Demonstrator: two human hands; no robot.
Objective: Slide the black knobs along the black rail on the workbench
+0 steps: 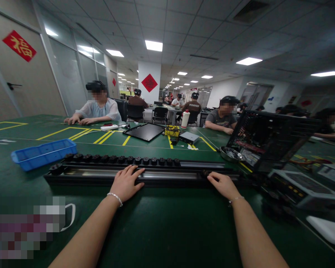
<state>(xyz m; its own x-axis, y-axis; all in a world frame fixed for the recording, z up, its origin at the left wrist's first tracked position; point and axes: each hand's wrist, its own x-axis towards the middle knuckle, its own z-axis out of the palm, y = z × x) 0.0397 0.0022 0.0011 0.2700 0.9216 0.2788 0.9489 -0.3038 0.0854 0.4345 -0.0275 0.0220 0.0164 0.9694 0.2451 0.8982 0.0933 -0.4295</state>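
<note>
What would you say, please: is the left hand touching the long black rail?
Touching. The head view shows the left hand lying palm down on the long black rail, its fingers spread across the top with no gap visible.

You're in an open-plan workshop hall: green-matted work tables (167, 230) taped with yellow lines (58, 132), a white tiled ceiling (201, 22) with panel lights (153, 45), glass partition walls (68, 78), seated people (98, 108) at other tables, a long black metal rail of knobs (167, 175) and an opened black computer case (270, 139).
</note>
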